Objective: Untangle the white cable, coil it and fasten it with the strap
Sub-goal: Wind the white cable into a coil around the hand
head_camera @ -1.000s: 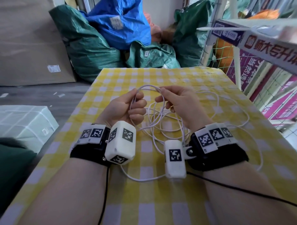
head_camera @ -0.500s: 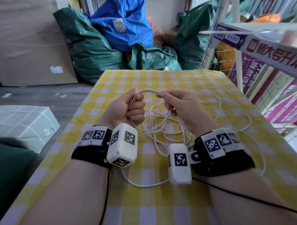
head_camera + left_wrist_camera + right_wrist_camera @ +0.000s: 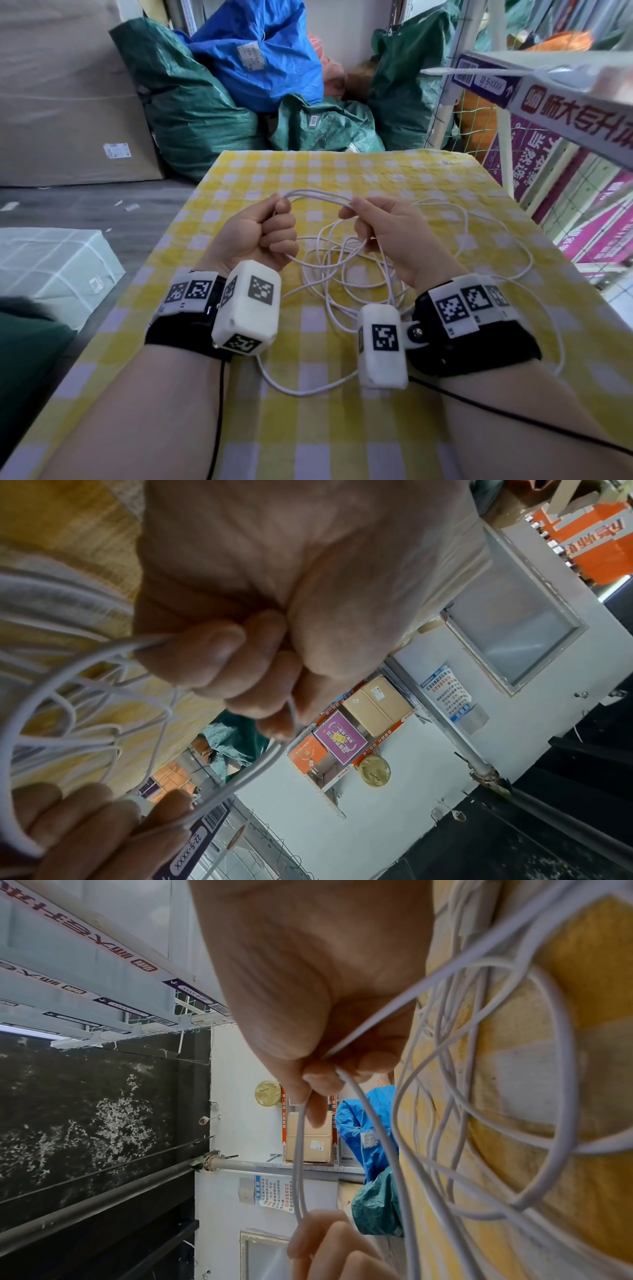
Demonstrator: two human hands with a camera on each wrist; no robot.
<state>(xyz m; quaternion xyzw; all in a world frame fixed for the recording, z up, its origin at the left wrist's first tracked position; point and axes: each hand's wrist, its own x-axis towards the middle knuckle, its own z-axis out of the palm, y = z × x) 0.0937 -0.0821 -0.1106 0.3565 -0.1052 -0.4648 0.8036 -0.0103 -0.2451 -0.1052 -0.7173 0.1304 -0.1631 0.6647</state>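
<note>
A long thin white cable (image 3: 337, 274) lies in loose tangled loops on the yellow checked tablecloth (image 3: 342, 171). My left hand (image 3: 263, 233) is fisted round several strands of it, raised a little above the table. My right hand (image 3: 373, 222) pinches the same strands between thumb and fingers, a short way to the right. A short arc of cable (image 3: 315, 196) spans between the two hands. The left wrist view shows the cable (image 3: 113, 649) leaving my curled fingers (image 3: 219, 653). In the right wrist view the cable (image 3: 359, 1093) runs out of my pinching fingertips (image 3: 322, 1080). No strap is visible.
Green and blue sacks (image 3: 246, 89) pile up behind the table's far edge. A white shelf rack (image 3: 548, 89) with netting stands close on the right. A pale wrapped box (image 3: 51, 267) sits on the floor to the left. One loop of cable (image 3: 558, 329) trails near the right table edge.
The two hands have drawn a little apart and my left fingers have curled tighter, so the strands between them are longer and straighter. The loops on the table shifted slightly.
</note>
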